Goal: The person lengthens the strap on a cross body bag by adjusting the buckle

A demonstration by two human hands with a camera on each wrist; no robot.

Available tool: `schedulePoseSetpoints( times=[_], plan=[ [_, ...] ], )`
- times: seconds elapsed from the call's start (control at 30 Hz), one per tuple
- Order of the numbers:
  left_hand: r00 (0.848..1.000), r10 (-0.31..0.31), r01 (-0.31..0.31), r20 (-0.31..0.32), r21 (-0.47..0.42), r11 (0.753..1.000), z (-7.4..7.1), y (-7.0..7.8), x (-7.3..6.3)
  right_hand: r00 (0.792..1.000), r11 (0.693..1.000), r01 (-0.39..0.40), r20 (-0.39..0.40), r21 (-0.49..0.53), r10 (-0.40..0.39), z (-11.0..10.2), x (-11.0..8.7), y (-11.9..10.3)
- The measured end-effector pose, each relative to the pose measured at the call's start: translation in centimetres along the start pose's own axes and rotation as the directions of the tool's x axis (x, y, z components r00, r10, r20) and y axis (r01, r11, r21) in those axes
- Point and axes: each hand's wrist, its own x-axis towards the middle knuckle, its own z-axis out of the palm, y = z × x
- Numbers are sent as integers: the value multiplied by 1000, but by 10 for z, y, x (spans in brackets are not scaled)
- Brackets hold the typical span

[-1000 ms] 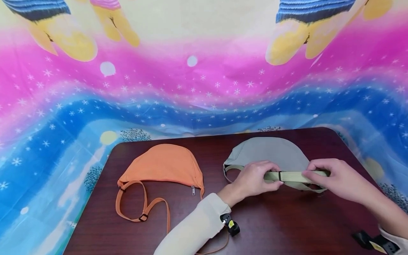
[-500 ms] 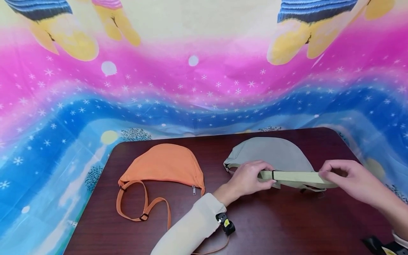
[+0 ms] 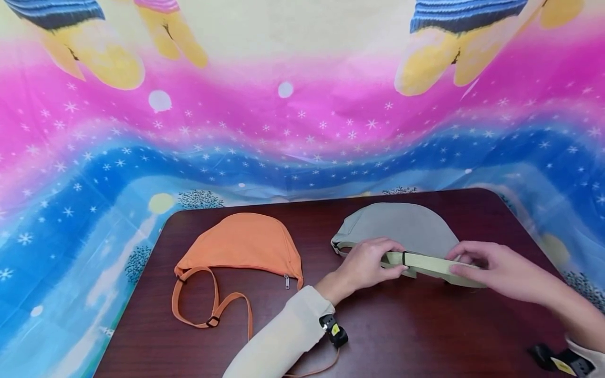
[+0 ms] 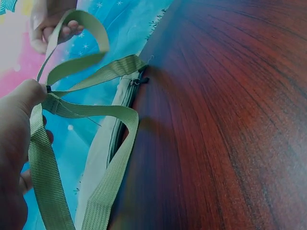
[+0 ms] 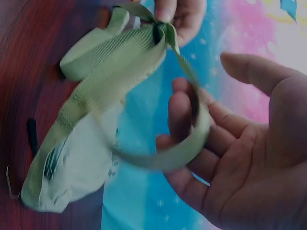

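Observation:
A grey-green crescent bag (image 3: 402, 226) lies on the right of the table, with its light green webbing strap (image 3: 432, 263) lifted in front of it. My left hand (image 3: 366, 266) pinches the strap right beside its black slider buckle (image 3: 404, 259). In the left wrist view, strap loops hang from both sides of that grip. My right hand (image 3: 501, 270) is at the strap's right end. The right wrist view shows a strap loop (image 5: 168, 159) resting against the loosely bent fingers (image 5: 180, 112), the thumb held apart from them. Part of the bag is hidden behind hands and strap.
An orange crescent bag (image 3: 241, 244) lies to the left on the dark wood table (image 3: 402, 336), its thin orange strap (image 3: 212, 310) looped in front. A printed blue and pink cloth (image 3: 283, 136) stands behind the table. A thin cord (image 3: 321, 369) runs near my left sleeve.
My right hand first drew the strap out rightward, then came back left with its thumb parted from the fingers. My left hand shifted slightly left, keeping its pinch. The orange bag stayed put.

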Motion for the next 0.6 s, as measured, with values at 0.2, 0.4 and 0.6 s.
schedulePoseSetpoints(
  times=[0.2,0.4,0.6],
  plan=[
    [1000,3,-3,1,-13,1000,0,1,1,998,998,-44,33,-55,46,17,25,-23],
    [1000,8,-8,6,-2,1000,0,2,1,999,998,-40,31,-48,41,30,41,-32],
    [1000,-6,6,7,-19,1000,-2,-1,-1,1000,998,-11,10,-60,11,32,44,-36]
  ],
)
